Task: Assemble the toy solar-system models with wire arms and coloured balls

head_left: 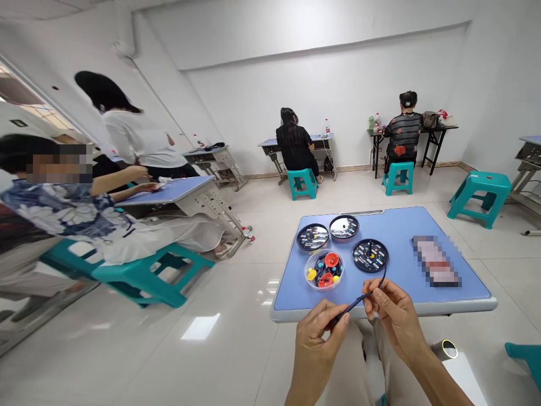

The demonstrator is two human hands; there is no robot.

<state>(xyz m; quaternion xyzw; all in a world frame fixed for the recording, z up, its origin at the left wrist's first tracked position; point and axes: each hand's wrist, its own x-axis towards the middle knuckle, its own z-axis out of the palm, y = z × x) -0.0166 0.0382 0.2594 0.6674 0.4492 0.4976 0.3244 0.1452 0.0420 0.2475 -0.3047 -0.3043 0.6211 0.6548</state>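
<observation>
- Far left, a seated co-worker point(63, 217) in a blue-and-white floral shirt sits on a teal plastic stool point(139, 276), with a standing co-worker in a white top point(135, 135) beyond.
- Against the back wall, two more co-workers in dark clothes point(296, 149) point(401, 127) sit with their backs to me.
- My left hand point(316, 352) is at the near edge of the blue-topped bench point(406, 282); its fingers point(340, 321) are pinched shut on the end of a thin black cord point(355, 304).
- Just beyond, a clear round plastic bowl point(324, 276) holds red, yellow and black pieces.
- Behind and beside it lie three round black dishes point(313, 237) with coloured markings, one shiny inside.
- My right hand point(395, 321) has its fingers point(372, 296) closed on the cord further along, its far end curving up near the right-hand dish.
- Right of that, a pixelated flat object point(435, 260) is too blurred to tell.
</observation>
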